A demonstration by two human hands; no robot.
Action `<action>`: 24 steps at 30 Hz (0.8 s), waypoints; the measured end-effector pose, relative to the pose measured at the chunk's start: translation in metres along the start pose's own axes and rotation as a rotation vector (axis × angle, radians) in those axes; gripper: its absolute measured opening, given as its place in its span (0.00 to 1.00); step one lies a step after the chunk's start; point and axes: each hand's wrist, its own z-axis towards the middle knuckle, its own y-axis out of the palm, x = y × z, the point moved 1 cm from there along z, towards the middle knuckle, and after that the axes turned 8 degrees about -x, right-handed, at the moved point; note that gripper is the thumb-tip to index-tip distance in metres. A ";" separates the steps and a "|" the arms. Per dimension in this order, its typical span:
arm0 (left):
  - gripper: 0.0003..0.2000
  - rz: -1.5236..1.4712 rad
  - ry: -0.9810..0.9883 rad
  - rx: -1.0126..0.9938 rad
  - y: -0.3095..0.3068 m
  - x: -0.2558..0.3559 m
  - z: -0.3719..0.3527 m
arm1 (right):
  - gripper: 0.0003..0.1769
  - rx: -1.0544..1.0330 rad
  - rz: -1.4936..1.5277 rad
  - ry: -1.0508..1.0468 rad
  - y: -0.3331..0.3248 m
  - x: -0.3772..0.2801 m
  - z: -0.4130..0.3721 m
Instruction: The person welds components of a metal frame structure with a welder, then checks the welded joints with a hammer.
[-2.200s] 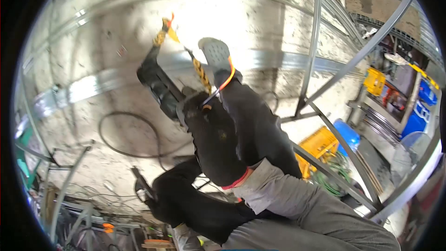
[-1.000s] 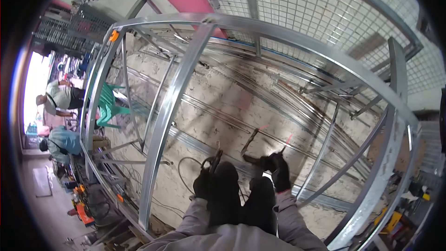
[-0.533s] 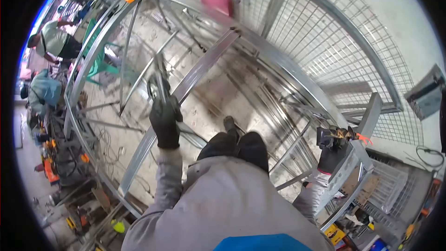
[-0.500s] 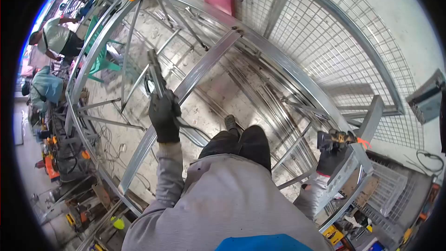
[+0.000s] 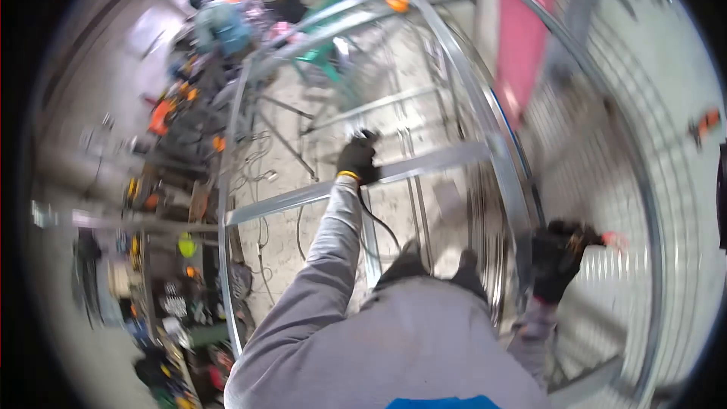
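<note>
My left hand [image 5: 357, 160], in a dark glove with a yellow cuff edge, is closed above the crossbar [image 5: 435, 160] of a galvanized steel frame. It grips a cabled clamp-like tool, now mostly hidden by the hand and blur. A black cable [image 5: 385, 223] hangs from that hand toward my feet. At the right, my right hand [image 5: 553, 266], also dark-gloved, is closed beside the frame's right-hand tube [image 5: 509, 189]. From it sticks out a dark, brownish object [image 5: 579, 236] with an orange-red end, too blurred to name.
Mesh panel [image 5: 606, 182] and a pink sheet [image 5: 526, 23] stand on the right. An orange tape measure [image 5: 397, 3] sits on the frame's far corner. A green chair [image 5: 322, 60] and a person in blue [image 5: 223, 26] are beyond. Tools clutter the left.
The view has swung left, so the frame appears rotated. My left hand now shows over the crossbar, its tool no longer clearly visible. My right hand still holds the object with the orange-red end.
</note>
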 end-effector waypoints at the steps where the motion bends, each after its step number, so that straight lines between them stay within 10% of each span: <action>1: 0.19 -0.370 -0.357 -0.022 -0.028 0.026 -0.007 | 0.21 -0.038 0.228 0.009 0.020 -0.001 0.003; 3: 0.27 -0.442 -0.440 -0.143 -0.014 0.008 0.015 | 0.20 -0.136 0.324 0.018 0.037 0.002 0.013; 6: 0.20 -0.234 -0.523 -0.218 -0.017 0.014 0.015 | 0.37 -0.313 -0.853 -0.366 0.032 0.017 0.015; 17: 0.21 -0.381 -0.440 -0.082 0.025 -0.011 0.025 | 0.45 -0.399 -0.285 -0.204 0.015 0.075 0.036; 24: 0.25 -0.436 -0.483 -0.060 -0.026 0.042 -0.007 | 0.33 -0.422 -0.399 -0.212 0.039 0.041 0.041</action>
